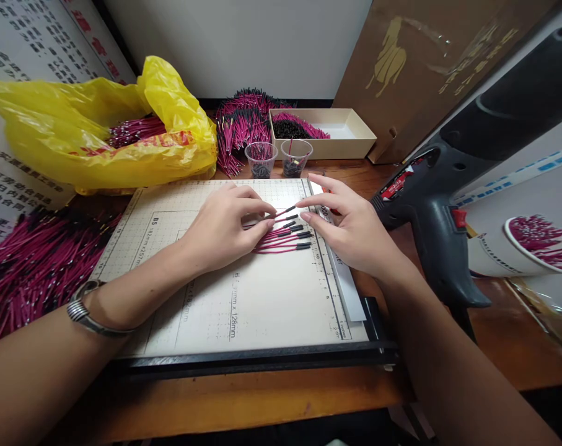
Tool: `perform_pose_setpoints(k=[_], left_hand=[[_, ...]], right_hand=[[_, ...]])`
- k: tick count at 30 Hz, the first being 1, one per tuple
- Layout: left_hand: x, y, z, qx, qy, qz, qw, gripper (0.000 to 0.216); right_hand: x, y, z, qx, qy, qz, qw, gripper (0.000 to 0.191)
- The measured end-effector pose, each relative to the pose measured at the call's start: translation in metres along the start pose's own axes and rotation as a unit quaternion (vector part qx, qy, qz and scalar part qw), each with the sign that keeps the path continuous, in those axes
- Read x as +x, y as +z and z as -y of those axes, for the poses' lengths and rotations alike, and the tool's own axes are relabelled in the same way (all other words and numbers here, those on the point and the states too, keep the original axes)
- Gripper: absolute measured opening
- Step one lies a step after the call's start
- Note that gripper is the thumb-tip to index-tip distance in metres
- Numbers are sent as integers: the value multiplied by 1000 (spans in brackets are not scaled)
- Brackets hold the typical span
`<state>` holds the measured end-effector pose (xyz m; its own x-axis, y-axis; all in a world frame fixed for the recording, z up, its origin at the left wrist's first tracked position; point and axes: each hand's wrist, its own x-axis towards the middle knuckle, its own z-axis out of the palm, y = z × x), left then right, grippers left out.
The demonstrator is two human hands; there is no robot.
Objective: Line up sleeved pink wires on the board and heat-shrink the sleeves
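With the left hand (232, 224) seemingly pinching one wire (287, 211) and the right hand (348, 226) parted at its end, a sideways brush could scatter the loose wires (281, 236) beside them.

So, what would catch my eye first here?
Probably the puffy yellow bag at the back left, with magenta wires inside. Then the dark tool with a red trigger, looming on the right. Between them, the left hand and right hand finger black-tipped wires on a printed board.
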<state>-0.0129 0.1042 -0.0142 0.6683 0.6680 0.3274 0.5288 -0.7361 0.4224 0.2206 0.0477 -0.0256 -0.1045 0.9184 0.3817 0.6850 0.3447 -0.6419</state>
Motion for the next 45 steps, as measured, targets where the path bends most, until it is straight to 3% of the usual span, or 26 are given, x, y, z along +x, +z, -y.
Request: perform_pose_setpoints(k=[16, 22, 28, 39, 45], left_hand=[[1, 1, 8, -44, 58, -11, 997, 23], [0, -3, 3, -79, 57, 38, 994, 25], [0, -4, 2, -89, 69, 51, 992, 26], [3, -2, 0, -82, 39, 59, 994, 28], [7, 5, -9, -52, -16, 51, 997, 25]], right_hand=[[-1, -6, 6, -12, 24, 33, 999, 17], [-2, -7, 6, -28, 24, 51, 998, 15], [-1, -10, 7, -32, 26, 61, 997, 14], [0, -12, 12, -31, 50, 60, 996, 17], [2, -12, 13, -24, 64, 54, 996, 16]])
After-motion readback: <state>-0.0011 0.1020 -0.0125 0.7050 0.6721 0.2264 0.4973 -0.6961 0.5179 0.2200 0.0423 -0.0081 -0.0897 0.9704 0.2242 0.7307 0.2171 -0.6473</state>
